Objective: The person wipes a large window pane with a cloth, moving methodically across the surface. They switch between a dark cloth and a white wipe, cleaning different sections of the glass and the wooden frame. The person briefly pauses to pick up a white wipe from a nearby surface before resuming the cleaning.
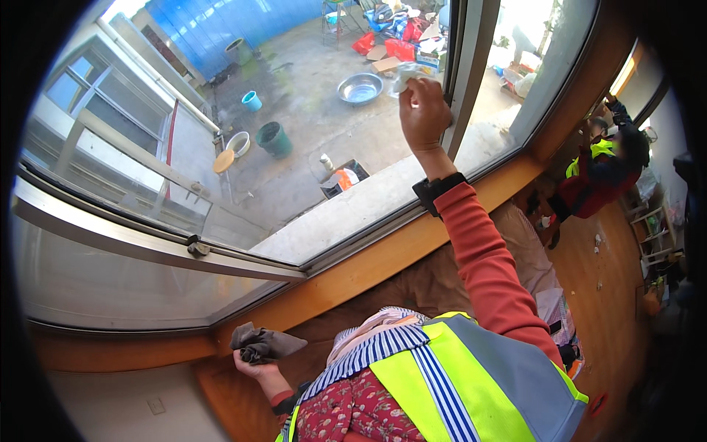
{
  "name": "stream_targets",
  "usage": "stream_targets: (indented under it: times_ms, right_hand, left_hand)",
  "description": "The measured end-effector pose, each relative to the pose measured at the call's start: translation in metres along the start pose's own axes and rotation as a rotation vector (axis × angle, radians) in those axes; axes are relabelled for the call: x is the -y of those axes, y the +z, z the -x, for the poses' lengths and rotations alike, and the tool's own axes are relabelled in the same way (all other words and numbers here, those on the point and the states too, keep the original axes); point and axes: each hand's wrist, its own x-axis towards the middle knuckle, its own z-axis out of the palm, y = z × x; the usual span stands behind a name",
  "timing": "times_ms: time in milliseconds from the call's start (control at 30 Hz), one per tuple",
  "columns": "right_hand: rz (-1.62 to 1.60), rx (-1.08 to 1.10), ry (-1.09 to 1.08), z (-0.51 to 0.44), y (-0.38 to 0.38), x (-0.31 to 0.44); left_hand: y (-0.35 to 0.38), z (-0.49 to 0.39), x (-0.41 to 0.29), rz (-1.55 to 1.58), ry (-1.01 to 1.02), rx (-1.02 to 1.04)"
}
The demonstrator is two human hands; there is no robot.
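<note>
With my right arm raised, my right hand [424,113] grips a crumpled whitish cloth or paper [407,74] in front of the window glass, beside the upright metal frame [469,72]. Down at the lower left, my left hand [257,369] holds a bunched dark grey cloth [264,343] palm up, near the wooden window sill [353,279]. A metal sliding-window frame [138,237] with a small latch [198,246] curves across the left. Whether the whitish wad touches the glass cannot be told.
Beyond the window lie a metal basin [360,89], a green bucket [274,140] and red bags [399,50] in a yard. A brown cover [420,276] lies below the sill. On the right, a person [607,166] is at another window above the wooden floor [602,265].
</note>
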Motion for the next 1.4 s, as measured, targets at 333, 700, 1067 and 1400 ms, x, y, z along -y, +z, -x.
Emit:
stream_targets:
  times_ms: [333, 700, 1067, 1400]
  right_hand:
    - [-0.419, -0.046, 0.083, -0.002, 0.025, 0.094]
    - [0.007, -0.125, -0.037, -0.042, 0.014, -0.019]
    - [0.155, -0.035, 0.369, 0.044, 0.028, 0.002]
    - [-0.335, 0.162, 0.225, 0.15, 0.032, 0.146]
  left_hand:
    - [-0.011, -0.006, -0.001, -0.02, -0.012, -0.113]
    - [-0.012, -0.015, -0.001, -0.018, -0.02, -0.01]
    - [-0.049, -0.013, -0.001, 0.036, 0.003, -0.106]
    - [-0.083, -0.026, -0.012, -0.019, 0.034, -0.184]
